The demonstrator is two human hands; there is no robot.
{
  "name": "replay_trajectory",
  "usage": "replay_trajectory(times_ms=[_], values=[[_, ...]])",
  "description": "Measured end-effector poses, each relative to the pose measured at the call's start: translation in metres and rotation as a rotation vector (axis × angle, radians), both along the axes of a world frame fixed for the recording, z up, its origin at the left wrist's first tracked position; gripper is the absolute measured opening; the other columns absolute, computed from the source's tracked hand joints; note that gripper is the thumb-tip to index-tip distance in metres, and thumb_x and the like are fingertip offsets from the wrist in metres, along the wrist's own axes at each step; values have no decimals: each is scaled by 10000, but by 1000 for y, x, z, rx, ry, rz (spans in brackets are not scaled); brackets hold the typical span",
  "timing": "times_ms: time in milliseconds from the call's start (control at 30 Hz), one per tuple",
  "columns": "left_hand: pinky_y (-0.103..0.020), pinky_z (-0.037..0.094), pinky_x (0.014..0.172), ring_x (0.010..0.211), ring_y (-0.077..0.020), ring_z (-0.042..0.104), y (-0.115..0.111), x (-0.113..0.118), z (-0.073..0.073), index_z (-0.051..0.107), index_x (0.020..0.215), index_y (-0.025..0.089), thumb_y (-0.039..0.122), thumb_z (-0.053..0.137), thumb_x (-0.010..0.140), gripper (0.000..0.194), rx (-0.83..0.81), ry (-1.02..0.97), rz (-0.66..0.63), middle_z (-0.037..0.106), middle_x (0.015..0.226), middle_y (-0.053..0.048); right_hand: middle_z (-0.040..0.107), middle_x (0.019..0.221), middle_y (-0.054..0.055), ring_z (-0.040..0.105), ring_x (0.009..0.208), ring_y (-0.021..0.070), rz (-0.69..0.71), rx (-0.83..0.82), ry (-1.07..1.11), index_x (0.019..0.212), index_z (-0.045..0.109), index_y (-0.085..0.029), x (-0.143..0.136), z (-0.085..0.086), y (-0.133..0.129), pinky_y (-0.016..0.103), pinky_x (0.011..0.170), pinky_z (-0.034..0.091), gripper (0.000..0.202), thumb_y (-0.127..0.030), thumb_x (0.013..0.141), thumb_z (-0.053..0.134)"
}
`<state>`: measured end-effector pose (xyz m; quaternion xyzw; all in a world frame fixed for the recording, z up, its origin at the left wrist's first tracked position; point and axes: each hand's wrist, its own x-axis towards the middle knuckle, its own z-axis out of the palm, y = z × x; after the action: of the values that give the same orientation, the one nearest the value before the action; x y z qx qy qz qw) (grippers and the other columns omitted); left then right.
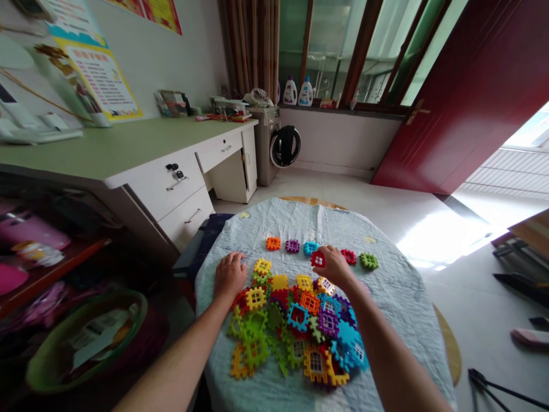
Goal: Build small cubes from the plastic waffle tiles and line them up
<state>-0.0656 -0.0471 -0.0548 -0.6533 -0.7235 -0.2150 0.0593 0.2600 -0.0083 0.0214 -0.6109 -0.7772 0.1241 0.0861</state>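
Observation:
My right hand [334, 265] grips a red window-shaped building block [318, 259] above the cloth, just behind the pile. Beyond it a spaced row runs across the table: an orange block [273, 244], a purple block [292, 246], a blue block [311, 248], a red block [349, 257] and a green block [369, 261]. My left hand [230, 274] rests on the cloth at the pile's left edge, fingers loosely stretched, holding nothing. A heap of interlocking blocks [298, 316] in several colours lies between my forearms, many overlapping.
A pale blue cloth [398, 320] covers the round table. At the left are a green-topped desk [141, 137] and a basket [141, 320] on the floor. A washing machine [268, 143] stands at the back, a red door [450, 97] at the right.

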Motion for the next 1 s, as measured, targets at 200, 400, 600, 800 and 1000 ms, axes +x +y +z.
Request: replay_trajectory(times_ms=[200, 400, 600, 800, 1000], values=[[-384, 449, 934, 1072, -267, 573, 0, 1, 2, 635, 1057, 179, 199, 508, 841, 251, -2, -8, -1, 642, 1147, -97, 604, 1091, 125, 556, 971, 265, -165, -95, -160, 1116, 643, -168, 74, -32, -6, 324, 805, 367, 458, -381, 716, 709], [-377, 453, 911, 1064, -265, 574, 1, -1, 0, 632, 1063, 176, 218, 504, 845, 256, 11, 29, -9, 638, 1157, -101, 552, 1237, 156, 523, 1071, 287, -191, -120, -99, 1287, 570, -127, 84, -49, -16, 335, 852, 369, 651, -395, 709, 700], [-377, 455, 899, 1035, -268, 582, 4, -4, -5, 633, 1043, 180, 230, 499, 837, 251, 36, 38, -20, 646, 1134, -98, 594, 1117, 108, 522, 969, 242, -212, -100, -126, 1046, 661, -173, 76, -45, -18, 305, 786, 347, 378, -379, 729, 664], [-380, 455, 900, 1035, -271, 579, 5, -6, -6, 632, 1040, 168, 238, 480, 841, 261, 42, 44, -32, 645, 1127, -108, 598, 1079, 110, 519, 953, 245, -208, -95, -171, 1000, 658, -181, 70, -39, -17, 316, 758, 330, 348, -390, 722, 665], [-393, 458, 894, 1036, -276, 576, 4, -6, -6, 632, 1046, 168, 256, 460, 852, 274, 38, 45, -32, 645, 1142, -112, 593, 1134, 110, 508, 1030, 275, -144, -144, -211, 1086, 665, -200, 74, -30, -14, 342, 813, 343, 432, -409, 708, 685]])
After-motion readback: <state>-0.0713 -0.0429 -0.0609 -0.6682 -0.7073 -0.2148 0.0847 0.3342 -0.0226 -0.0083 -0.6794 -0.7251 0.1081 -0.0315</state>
